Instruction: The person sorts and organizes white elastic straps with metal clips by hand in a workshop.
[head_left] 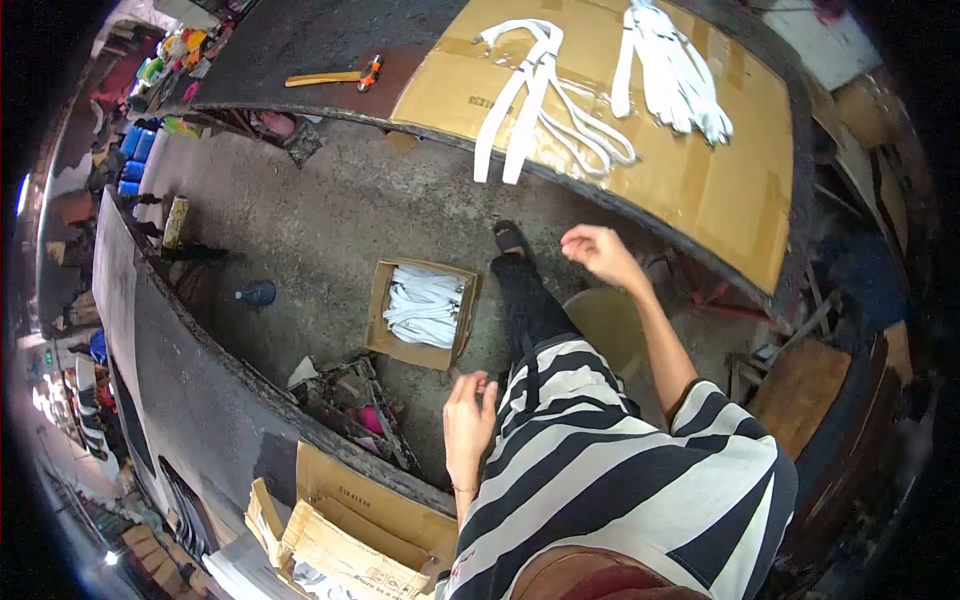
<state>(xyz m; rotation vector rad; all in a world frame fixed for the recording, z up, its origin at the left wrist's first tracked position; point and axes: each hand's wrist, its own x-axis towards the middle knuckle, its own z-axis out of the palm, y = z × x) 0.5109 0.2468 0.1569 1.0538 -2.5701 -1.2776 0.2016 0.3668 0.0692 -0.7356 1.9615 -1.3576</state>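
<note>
The left hand (pixel 468 420) and right hand (pixel 600 255) are held apart, with nothing seen gripped. White straps (pixel 540 75) are spread on the cardboard (pixel 440 80) beyond the right hand, their ends jutting past the edge; an open box (pixel 405 348) of straps is set ahead of the left. Straps are probably best supported by both hands, so that loops are not snagged

Stained grey concrete floor (pixel 330 190); dark-edged worktables (pixel 180 370) either side; cluttered far edge.
</note>
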